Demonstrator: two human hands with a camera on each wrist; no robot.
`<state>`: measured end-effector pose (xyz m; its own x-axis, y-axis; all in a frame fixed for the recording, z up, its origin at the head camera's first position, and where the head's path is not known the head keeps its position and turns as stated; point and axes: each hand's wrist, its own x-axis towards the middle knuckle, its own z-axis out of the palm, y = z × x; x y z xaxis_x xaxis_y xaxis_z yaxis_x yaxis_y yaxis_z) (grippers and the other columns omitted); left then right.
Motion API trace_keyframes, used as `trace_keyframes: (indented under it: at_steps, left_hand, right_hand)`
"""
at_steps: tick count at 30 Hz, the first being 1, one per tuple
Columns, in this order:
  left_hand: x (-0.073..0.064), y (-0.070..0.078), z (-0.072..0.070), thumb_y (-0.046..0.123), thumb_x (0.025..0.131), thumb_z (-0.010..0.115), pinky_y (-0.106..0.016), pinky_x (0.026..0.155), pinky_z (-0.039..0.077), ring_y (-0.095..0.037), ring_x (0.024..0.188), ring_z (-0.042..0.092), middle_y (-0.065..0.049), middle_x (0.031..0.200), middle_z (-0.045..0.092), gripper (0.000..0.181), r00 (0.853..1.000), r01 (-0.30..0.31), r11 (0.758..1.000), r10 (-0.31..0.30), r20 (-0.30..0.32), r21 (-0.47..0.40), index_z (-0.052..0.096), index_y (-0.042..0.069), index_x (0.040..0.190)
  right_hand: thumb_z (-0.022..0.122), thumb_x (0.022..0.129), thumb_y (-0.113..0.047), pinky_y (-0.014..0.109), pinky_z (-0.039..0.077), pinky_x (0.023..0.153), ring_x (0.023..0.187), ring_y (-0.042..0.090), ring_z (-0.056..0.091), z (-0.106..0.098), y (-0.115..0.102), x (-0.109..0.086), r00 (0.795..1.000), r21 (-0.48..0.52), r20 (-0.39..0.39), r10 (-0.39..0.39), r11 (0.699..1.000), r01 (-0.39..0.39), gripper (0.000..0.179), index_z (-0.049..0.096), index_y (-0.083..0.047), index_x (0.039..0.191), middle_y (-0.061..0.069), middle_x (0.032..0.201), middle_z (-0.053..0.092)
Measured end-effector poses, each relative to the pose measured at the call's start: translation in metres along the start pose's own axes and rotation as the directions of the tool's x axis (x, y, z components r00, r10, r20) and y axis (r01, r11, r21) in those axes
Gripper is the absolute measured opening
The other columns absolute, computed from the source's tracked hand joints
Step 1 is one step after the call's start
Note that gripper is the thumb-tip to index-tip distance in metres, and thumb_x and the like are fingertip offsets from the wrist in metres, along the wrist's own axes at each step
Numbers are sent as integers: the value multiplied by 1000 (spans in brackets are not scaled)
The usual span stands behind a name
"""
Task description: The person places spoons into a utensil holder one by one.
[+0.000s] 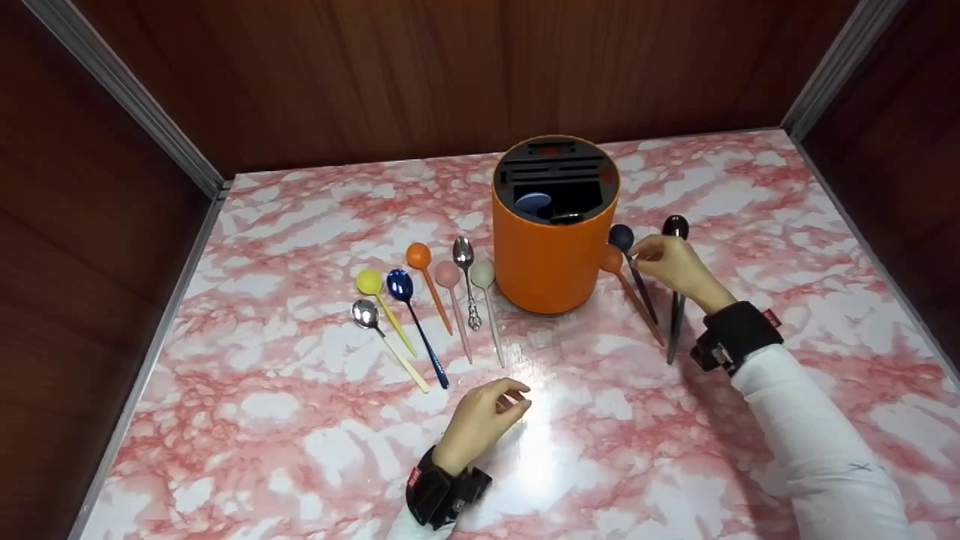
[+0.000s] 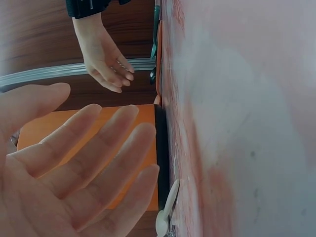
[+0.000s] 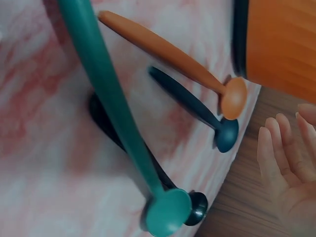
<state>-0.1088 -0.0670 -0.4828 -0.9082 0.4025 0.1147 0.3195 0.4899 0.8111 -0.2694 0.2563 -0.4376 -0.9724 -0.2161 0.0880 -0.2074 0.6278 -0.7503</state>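
My left hand (image 1: 480,424) hovers low over the table's front middle, fingers loosely bent and holding nothing; the left wrist view shows its spread fingers (image 2: 113,163). At the right, my right hand (image 1: 679,270) is raised above several spoons, with nothing in its fingers (image 3: 284,153). Beneath it are a navy spoon (image 3: 227,134), an orange-brown spoon (image 3: 234,98), and a green spoon (image 3: 168,212) lying across a black spoon (image 3: 199,207). An orange cylindrical holder (image 1: 547,262) with a black slotted top stands left of that hand; a blue spoon bowl (image 1: 534,202) shows in its opening.
Left of the holder lie a yellow spoon (image 1: 369,282), a shiny blue spoon (image 1: 400,285), an orange spoon (image 1: 418,256), a pink spoon (image 1: 448,274), a pale spoon (image 1: 482,274) and silver-bowled spoons (image 1: 463,251). Brown wooden panels (image 1: 450,75) bound the marbled table (image 1: 300,420).
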Motion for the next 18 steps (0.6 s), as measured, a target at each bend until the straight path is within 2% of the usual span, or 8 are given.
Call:
trace_keyframes:
  at_steps: [3, 5, 7, 11, 13, 18]
  left_hand:
    - [0, -1, 0, 13, 94, 64, -26, 70, 53, -17, 76, 64, -8, 89, 68, 18, 1000, -4, 1000, 4, 0, 3, 68, -1, 104]
    - [0, -1, 0, 13, 94, 64, -26, 71, 53, -17, 77, 64, -8, 89, 68, 18, 1000, -3, 1000, 3, 0, 4, 68, -1, 104]
    - [0, -1, 0, 13, 94, 64, -25, 71, 54, -17, 77, 64, -9, 89, 69, 18, 1000, -3, 1000, 3, 0, 7, 68, -1, 103]
    - [1, 0, -1, 12, 93, 65, -25, 71, 54, -18, 77, 64, -9, 90, 69, 17, 1000, -4, 1000, 4, 0, 10, 68, -2, 103]
    - [1, 0, -1, 12, 93, 64, -25, 71, 54, -18, 77, 65, -9, 90, 69, 18, 1000, -4, 1000, 4, 2, 9, 68, -2, 103]
    - [0, 0, -2, 14, 94, 64, -26, 71, 54, -18, 77, 64, -9, 90, 68, 19, 1000, 5, 1000, -5, 3, 13, 68, -1, 104]
  right_hand:
    - [62, 89, -2, 17, 46, 69, 88, 31, 62, 4, 3, 0, 1000, -15, 8, 19, 1000, -19, 20, 65, 10, 105, 25, 98, 65]
    - [62, 89, -1, 17, 45, 69, 91, 36, 62, 7, 5, 1, 1000, -25, 6, 16, 1000, -16, 19, 65, 10, 104, 25, 99, 65]
    - [62, 88, 0, 16, 45, 69, 90, 35, 62, 9, 8, 2, 1000, -25, 3, -2, 1000, 3, 18, 65, 11, 102, 26, 100, 64]
    - [62, 86, 5, 12, 45, 64, 78, 19, 60, 14, 11, 3, 1000, 3, -1, -26, 1000, 26, 17, 64, 14, 99, 27, 96, 63]
    - [62, 85, 6, 11, 45, 61, 75, 17, 60, 16, 12, 4, 1000, 3, 3, -28, 1000, 28, 17, 64, 15, 99, 27, 93, 63]
    - [59, 82, 6, 16, 46, 61, 80, 36, 63, 21, 13, 5, 1000, -52, 29, -3, 999, 5, 22, 63, 15, 102, 29, 90, 64]
